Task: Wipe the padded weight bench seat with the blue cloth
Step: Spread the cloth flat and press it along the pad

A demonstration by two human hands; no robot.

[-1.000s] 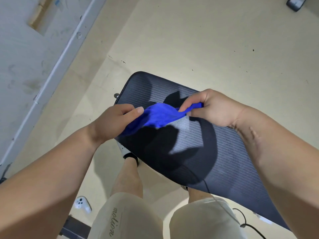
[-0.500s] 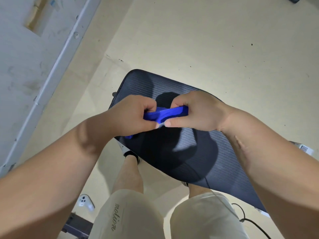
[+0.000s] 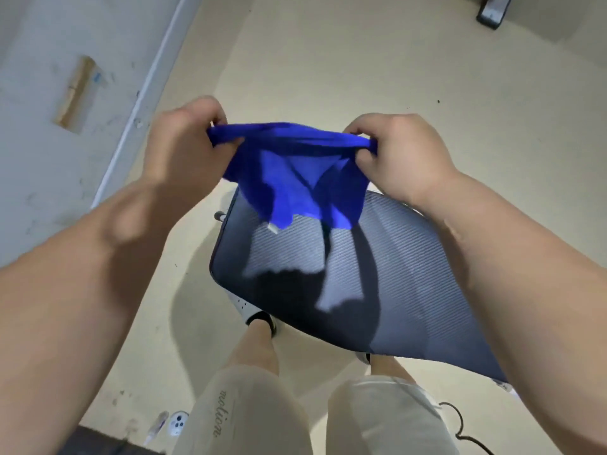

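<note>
Between the left hand [image 3: 184, 149] and right hand [image 3: 397, 156], each pinching a top corner, the blue cloth [image 3: 295, 178], bunched a moment ago, now hangs spread above the padded bench seat [image 3: 410, 274], apparently ready for wiping.

Beige floor [image 3: 361, 60], scuffed grey wall [image 3: 39, 142]

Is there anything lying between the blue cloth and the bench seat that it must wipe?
Nothing visible does. The left hand and the right hand pinch the top edge of the blue cloth, which hangs in the air over the padded bench seat. The seat surface under it carries only shadows.
</note>
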